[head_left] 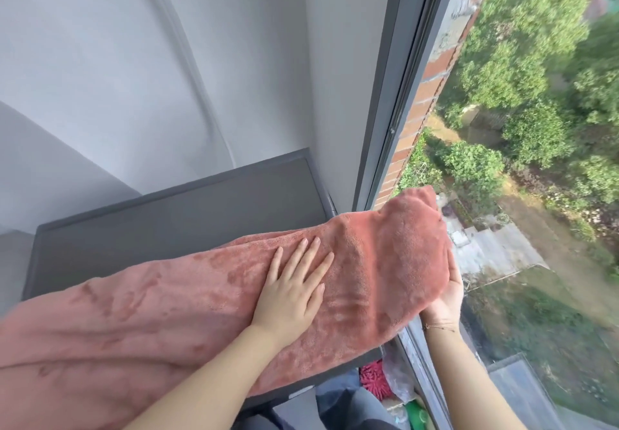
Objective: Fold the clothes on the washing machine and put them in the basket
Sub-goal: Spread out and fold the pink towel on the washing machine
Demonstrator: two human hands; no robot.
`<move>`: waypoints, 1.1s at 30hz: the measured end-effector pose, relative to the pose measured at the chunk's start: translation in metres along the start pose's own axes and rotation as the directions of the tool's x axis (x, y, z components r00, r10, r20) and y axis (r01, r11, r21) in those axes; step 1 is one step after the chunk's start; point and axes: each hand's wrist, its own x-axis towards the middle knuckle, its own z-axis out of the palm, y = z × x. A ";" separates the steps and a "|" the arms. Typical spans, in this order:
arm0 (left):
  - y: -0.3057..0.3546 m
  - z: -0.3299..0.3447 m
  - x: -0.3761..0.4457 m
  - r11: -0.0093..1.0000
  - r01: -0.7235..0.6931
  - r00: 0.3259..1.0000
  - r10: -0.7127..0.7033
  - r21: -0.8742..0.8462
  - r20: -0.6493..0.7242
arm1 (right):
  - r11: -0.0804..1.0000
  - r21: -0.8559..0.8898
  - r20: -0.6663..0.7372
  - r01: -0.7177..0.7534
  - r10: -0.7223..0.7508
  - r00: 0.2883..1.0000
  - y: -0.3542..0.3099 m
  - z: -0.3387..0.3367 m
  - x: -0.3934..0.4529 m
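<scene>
A long pink-orange fleece cloth (160, 299) lies across the grey top of the washing machine (187, 205), running from the lower left to the window on the right. My left hand (291, 289) rests flat on the cloth, palm down, fingers spread. At the cloth's right end, my right hand (447, 302) cups the fabric from underneath and lifts that end off the machine's edge; its fingers are mostly hidden behind the cloth. No basket is in view.
A large window (395, 101) with a dark frame runs along the right, close to the machine. A white wall with a pipe (187, 57) stands behind. A red fluffy item (373, 379) and green objects (417, 414) lie in the gap below the machine's right edge.
</scene>
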 end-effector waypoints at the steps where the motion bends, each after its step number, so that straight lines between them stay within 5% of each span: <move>1: 0.000 0.000 0.003 1.000 -0.010 1.000 0.010 0.008 0.006 | 1.000 0.005 0.097 -0.012 0.011 0.995 -0.001 0.013 0.001; 3: 0.004 -0.002 0.016 0.999 -0.027 0.999 0.026 0.020 0.043 | 0.998 -0.015 0.124 -0.067 0.068 0.990 -0.005 0.035 -0.001; 6: 0.014 -0.011 0.030 1.000 -0.003 0.995 0.005 -0.014 0.096 | 0.983 -0.178 -0.041 -0.043 0.037 0.998 -0.011 0.047 -0.009; 8: 0.021 -0.025 0.047 0.967 0.087 0.983 -0.044 -0.241 0.176 | 0.958 -0.286 -0.183 -0.016 -0.038 0.982 -0.015 0.073 -0.015; 10: 0.019 -0.048 0.059 0.702 0.303 0.936 -0.091 -0.644 0.340 | 0.984 -0.177 -0.160 -0.019 -0.010 0.987 -0.001 0.097 -0.020; 12: 0.007 -0.078 0.061 0.138 0.445 0.895 -0.041 -0.885 0.444 | 0.986 -0.162 -0.093 0.037 -0.053 0.994 0.004 0.118 -0.031; 13: -0.002 -0.090 0.057 -0.055 0.441 0.895 -0.051 -0.896 0.444 | 0.980 -0.194 -0.064 0.047 -0.060 0.996 0.009 0.128 -0.035; 18: -0.066 -0.122 0.005 -0.436 0.376 0.839 -0.213 -0.817 0.500 | 0.850 -0.520 0.034 -0.086 0.121 0.992 0.063 0.166 -0.055; 20: -0.090 -0.128 -0.024 -0.550 0.365 0.792 -0.240 -0.751 0.561 | 0.733 -0.655 0.223 -0.183 0.420 0.880 0.092 0.181 -0.064; 22: -0.112 -0.126 -0.050 -0.624 0.345 0.735 -0.284 -0.701 0.615 | 0.506 -0.839 0.294 -0.199 0.731 0.616 0.122 0.184 -0.069; 23: -0.120 -0.123 -0.062 -0.644 0.323 0.696 -0.335 -0.694 0.635 | 0.367 -0.910 0.227 -0.194 0.831 0.507 0.134 0.181 -0.070; 25: -0.137 -0.113 -0.085 -0.732 0.269 0.620 -0.366 -0.626 0.694 | 0.119 -0.982 0.039 -0.149 0.892 0.450 0.154 0.178 -0.074; 27: -0.152 -0.102 -0.102 -0.761 0.281 0.565 -0.361 -0.585 0.742 | 0.069 -0.986 -0.032 -0.152 0.817 0.576 0.169 0.171 -0.077; 30: -0.155 -0.102 -0.111 -0.721 0.356 0.600 -0.312 -0.594 0.737 | 0.256 -0.948 -0.028 -0.188 0.522 0.852 0.175 0.160 -0.077; 33: -0.140 -0.114 -0.100 -0.464 0.519 0.593 -0.409 -0.718 0.693 | 0.207 -0.978 0.012 -0.011 0.107 0.994 0.175 0.154 -0.070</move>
